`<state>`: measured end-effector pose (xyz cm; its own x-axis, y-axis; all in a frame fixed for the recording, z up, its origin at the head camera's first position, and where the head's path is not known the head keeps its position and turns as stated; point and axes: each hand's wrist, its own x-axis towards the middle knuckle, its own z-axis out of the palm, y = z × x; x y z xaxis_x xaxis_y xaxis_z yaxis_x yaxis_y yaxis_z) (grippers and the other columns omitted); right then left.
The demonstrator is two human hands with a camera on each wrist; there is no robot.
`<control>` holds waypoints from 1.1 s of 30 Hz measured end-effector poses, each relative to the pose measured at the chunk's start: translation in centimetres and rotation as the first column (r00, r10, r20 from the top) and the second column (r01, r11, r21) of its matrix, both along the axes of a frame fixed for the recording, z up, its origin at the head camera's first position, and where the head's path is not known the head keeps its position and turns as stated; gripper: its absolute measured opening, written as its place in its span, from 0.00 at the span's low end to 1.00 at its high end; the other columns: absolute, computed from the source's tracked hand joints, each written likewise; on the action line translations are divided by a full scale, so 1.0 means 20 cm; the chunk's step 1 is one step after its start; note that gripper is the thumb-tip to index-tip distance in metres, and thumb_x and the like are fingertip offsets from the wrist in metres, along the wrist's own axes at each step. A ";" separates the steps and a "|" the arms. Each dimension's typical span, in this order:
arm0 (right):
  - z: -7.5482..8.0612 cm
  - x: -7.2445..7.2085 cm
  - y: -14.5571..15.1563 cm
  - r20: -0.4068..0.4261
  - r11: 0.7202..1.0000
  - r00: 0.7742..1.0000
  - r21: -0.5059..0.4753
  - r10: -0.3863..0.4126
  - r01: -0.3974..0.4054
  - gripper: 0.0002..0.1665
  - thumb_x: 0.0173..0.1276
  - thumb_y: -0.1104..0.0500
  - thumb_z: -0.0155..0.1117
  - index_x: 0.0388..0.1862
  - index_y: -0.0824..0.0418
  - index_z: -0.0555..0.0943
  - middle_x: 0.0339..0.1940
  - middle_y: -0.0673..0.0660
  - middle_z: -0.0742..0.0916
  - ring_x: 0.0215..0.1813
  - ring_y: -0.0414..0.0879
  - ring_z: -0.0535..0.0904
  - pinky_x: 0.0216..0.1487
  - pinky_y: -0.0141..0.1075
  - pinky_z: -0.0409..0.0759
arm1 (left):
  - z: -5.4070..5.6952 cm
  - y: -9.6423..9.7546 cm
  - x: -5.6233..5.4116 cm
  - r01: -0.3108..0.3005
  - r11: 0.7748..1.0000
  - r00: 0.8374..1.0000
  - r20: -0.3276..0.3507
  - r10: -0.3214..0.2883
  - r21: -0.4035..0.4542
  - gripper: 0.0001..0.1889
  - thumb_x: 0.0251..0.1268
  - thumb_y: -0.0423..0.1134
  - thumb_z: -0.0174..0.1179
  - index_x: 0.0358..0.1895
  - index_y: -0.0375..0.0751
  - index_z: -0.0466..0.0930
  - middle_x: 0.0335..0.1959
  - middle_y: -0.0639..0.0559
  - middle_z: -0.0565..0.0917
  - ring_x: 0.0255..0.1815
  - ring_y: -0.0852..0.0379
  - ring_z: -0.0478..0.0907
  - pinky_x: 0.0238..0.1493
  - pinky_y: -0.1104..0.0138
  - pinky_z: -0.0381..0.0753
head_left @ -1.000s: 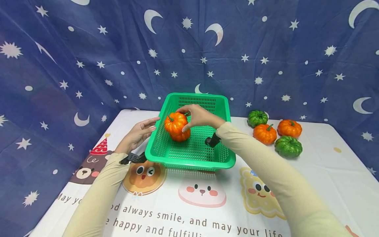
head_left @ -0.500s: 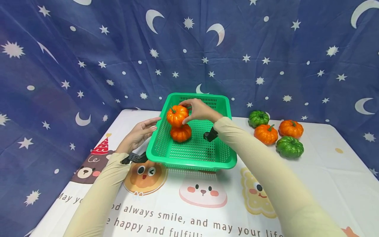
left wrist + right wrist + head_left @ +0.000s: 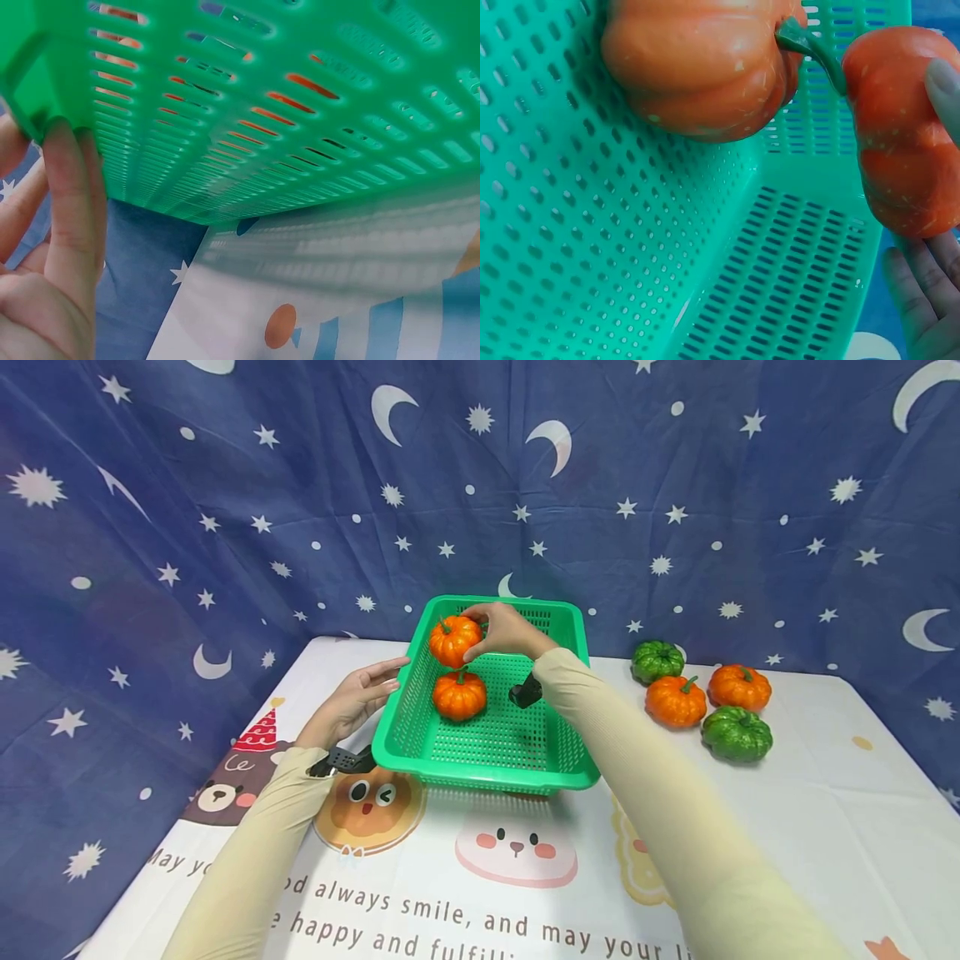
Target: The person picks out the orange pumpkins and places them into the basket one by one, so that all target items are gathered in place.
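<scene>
Glossy, deeply ribbed and squat, an orange pumpkin [image 3: 455, 641] is pinched between the thumb and fingers of the right hand [image 3: 508, 633], over the far left part of a slotted green plastic basket [image 3: 480, 770]. The left hand [image 3: 354, 700], fingers nearly straight, touches the basket's rim. Right of the right hand, well apart, two orange pumpkins [image 3: 676, 703] and two bumpy green pumpkins [image 3: 737, 734] sit on a white printed tablecloth [image 3: 817, 818]; beyond both hands hangs creased blue star-and-moon fabric [image 3: 450, 460]. Inside the basket, on the near side of the right hand, lies another orange pumpkin [image 3: 459, 697], stem upward.
</scene>
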<state>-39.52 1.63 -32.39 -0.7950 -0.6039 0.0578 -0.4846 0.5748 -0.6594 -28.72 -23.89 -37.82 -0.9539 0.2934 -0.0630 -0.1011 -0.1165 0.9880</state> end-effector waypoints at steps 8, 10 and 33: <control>-0.04 -0.06 0.00 0.014 0.999 0.999 -0.017 -0.049 0.049 0.43 0.47 0.57 0.78 0.64 0.61 0.71 0.60 0.57 0.79 0.61 0.49 0.74 0.63 0.41 0.73 | -0.01 0.00 -0.01 -0.007 1.000 1.000 -0.004 0.007 -0.012 0.29 0.69 0.25 0.47 0.72 0.30 0.52 0.52 0.56 0.71 0.45 0.69 0.78 0.46 0.80 0.79; -0.05 -0.07 0.00 0.020 0.998 0.998 -0.023 -0.058 0.059 0.43 0.47 0.57 0.78 0.64 0.61 0.71 0.60 0.58 0.79 0.60 0.50 0.74 0.63 0.41 0.73 | -0.01 0.00 -0.01 -0.008 1.000 1.000 -0.005 0.008 -0.013 0.29 0.69 0.25 0.47 0.72 0.30 0.52 0.51 0.56 0.72 0.45 0.69 0.78 0.46 0.79 0.79; -0.16 -0.15 0.00 0.065 0.993 0.991 -0.010 -0.118 0.119 0.44 0.49 0.58 0.77 0.65 0.65 0.69 0.62 0.60 0.78 0.61 0.52 0.74 0.63 0.42 0.73 | -0.01 0.00 0.00 -0.011 0.998 1.000 -0.012 0.010 -0.061 0.29 0.69 0.27 0.48 0.72 0.31 0.53 0.53 0.56 0.70 0.46 0.69 0.77 0.48 0.79 0.78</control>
<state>-42.43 1.67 -35.50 -0.8634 -0.5043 0.0122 -0.3698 0.6163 -0.6953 -28.71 -23.97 -37.95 -0.9576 0.2796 -0.0698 -0.0890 -0.0566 0.9944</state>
